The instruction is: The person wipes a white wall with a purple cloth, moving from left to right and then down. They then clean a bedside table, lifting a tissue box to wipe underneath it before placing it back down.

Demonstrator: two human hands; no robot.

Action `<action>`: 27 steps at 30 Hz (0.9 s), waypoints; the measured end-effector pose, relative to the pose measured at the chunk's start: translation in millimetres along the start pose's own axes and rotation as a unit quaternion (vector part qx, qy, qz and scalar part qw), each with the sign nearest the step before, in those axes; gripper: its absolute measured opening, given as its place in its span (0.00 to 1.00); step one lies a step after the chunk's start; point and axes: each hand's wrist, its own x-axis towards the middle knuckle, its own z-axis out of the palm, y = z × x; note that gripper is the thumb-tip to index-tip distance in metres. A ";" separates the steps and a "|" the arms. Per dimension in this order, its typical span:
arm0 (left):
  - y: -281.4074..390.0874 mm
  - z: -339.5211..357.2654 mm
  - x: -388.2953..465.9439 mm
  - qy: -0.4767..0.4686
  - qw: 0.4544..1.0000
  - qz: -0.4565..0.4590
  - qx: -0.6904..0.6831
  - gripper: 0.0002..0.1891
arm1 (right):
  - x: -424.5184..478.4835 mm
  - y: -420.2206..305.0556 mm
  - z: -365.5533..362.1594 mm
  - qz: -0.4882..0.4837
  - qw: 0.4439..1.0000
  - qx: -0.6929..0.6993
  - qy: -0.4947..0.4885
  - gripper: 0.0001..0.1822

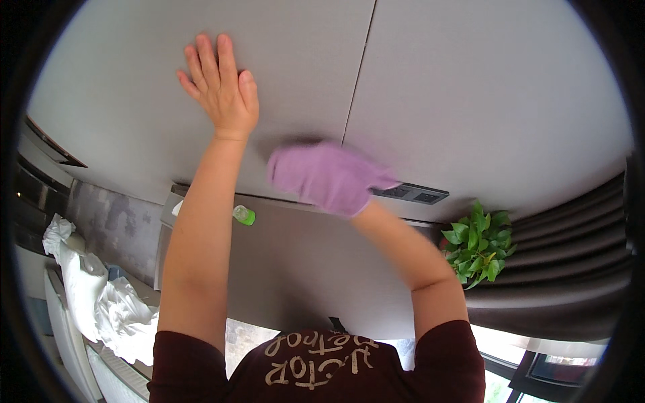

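My left hand lies flat against a grey wall panel, its fingers spread and nothing in it. To the right and lower, a purple cloth covers my right hand; it is blurred and rests on or close to the panel, near the dark seam. Whether my right fingers grip the cloth or are inside it like a mitt cannot be told. A black socket strip on the wall is partly hidden by the cloth.
Below the wall is a grey-brown tabletop with a small green-and-clear container. A leafy green plant and dark curtain are at right. White crumpled bedding or cloth lies at left.
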 end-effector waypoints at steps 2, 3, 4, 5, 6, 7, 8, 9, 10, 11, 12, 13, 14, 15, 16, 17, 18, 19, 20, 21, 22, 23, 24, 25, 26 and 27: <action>-0.3 0.4 -0.3 0.001 1.000 -0.001 -0.001 0.31 | -24.7 16.2 64.4 0.051 0.995 0.029 -0.081 0.07; -0.8 0.6 -0.3 0.002 1.000 0.002 0.001 0.31 | -37.9 22.8 95.1 0.091 0.986 0.044 -0.136 0.06; -1.3 0.7 -0.4 0.003 1.000 0.005 0.002 0.31 | -48.6 31.2 120.3 0.090 0.984 0.032 -0.151 0.06; -1.6 0.8 -0.6 0.005 1.000 0.008 0.003 0.31 | -57.1 43.0 137.7 0.091 0.982 0.023 -0.163 0.06; -2.1 0.8 -0.5 0.006 1.000 0.011 0.003 0.31 | -64.9 53.4 150.3 0.090 0.980 0.015 -0.177 0.06; -2.2 0.9 -0.8 0.006 1.000 0.012 0.003 0.31 | -70.3 65.5 157.6 0.097 0.977 -0.002 -0.188 0.06; -2.6 0.7 -0.6 0.005 1.000 0.014 0.003 0.31 | -74.2 78.5 160.1 0.108 0.973 -0.023 -0.201 0.06; -2.4 1.1 -0.7 0.003 1.000 0.014 0.003 0.31 | -79.0 92.7 158.9 0.120 0.968 -0.047 -0.214 0.06; -2.7 0.6 -0.4 0.000 1.000 0.018 0.001 0.31 | -84.5 105.0 155.9 0.131 0.963 -0.069 -0.223 0.06; -2.6 0.8 -0.2 0.000 1.000 0.018 0.002 0.31 | -91.5 118.6 150.0 0.143 0.959 -0.089 -0.229 0.06; -2.5 0.3 -0.1 0.001 1.000 0.019 0.002 0.31 | -101.6 129.9 143.1 0.155 0.953 -0.109 -0.236 0.06; -2.3 0.1 -0.3 0.002 1.000 0.019 0.003 0.31 | -113.5 140.9 134.7 0.163 0.948 -0.125 -0.241 0.06; -2.3 -0.1 -0.3 0.001 1.000 0.017 0.003 0.31 | -127.5 150.2 125.1 0.172 0.944 -0.140 -0.245 0.07; -2.1 -0.2 -0.5 0.000 1.000 0.015 0.003 0.31 | -143.3 159.1 113.5 0.181 0.940 -0.154 -0.247 0.07; -2.1 -0.1 -0.6 0.001 1.000 0.013 0.002 0.31 | -160.0 166.3 101.5 0.188 0.936 -0.164 -0.249 0.07; -2.0 0.0 -0.7 0.001 1.000 0.012 0.002 0.31 | -177.5 172.9 88.7 0.191 0.935 -0.173 -0.244 0.07; -2.0 0.5 -0.7 0.004 1.000 0.014 0.001 0.31 | -195.7 177.9 75.7 0.194 0.934 -0.181 -0.238 0.07; -2.1 0.9 -0.7 0.006 1.000 0.016 -0.001 0.31 | -212.5 182.1 63.4 0.192 0.936 -0.185 -0.229 0.08; -2.1 1.5 -0.6 0.007 1.000 0.015 -0.002 0.31 | -229.2 185.3 52.4 0.183 0.943 -0.183 -0.208 0.08; -2.1 2.0 -0.6 0.008 1.000 0.015 -0.005 0.31 | -243.1 187.8 43.5 0.167 0.953 -0.175 -0.181 0.08; -2.0 2.1 -0.5 0.009 1.000 0.017 -0.009 0.31 | -252.6 187.3 37.0 0.145 0.965 -0.159 -0.146 0.09; -1.8 2.5 -0.4 0.007 1.000 0.014 -0.005 0.31 | -256.7 184.4 33.0 0.120 0.979 -0.121 -0.112 0.09; -1.6 2.0 -0.2 0.007 1.000 0.014 -0.001 0.32 | -255.3 178.4 32.0 0.105 0.988 -0.063 -0.094 0.09; -1.2 1.8 -0.1 0.002 1.000 0.014 0.002 0.32 | -246.1 171.0 34.8 0.096 0.992 0.021 -0.081 0.09; -1.2 1.0 0.2 -0.001 1.000 0.010 0.009 0.32 | -232.3 160.3 41.1 0.113 0.979 0.140 -0.096 0.09; -1.3 0.4 0.2 -0.006 1.000 0.004 0.013 0.32 | -213.3 147.8 48.6 0.107 0.943 0.295 -0.108 0.09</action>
